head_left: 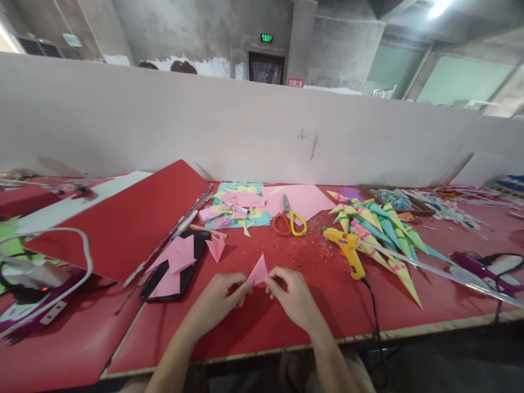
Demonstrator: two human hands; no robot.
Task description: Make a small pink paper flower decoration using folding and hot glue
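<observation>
A small pink folded paper triangle is held just above the red tabletop, its point facing away from me. My left hand pinches its left corner between thumb and fingers. On the opposite corner, my right hand has its thumb and forefinger closed. Left of the hands, a folded pink paper piece lies by a black phone-like tray with pink paper pieces on it. Scissors with one red and one yellow handle rest beyond the hands.
A yellow glue gun with a long clear stick lies at right, its cord hanging over the edge. Behind it are several green, yellow and blue paper cones. Power strips sit at left and right. A red sheet and paper scraps lie further back.
</observation>
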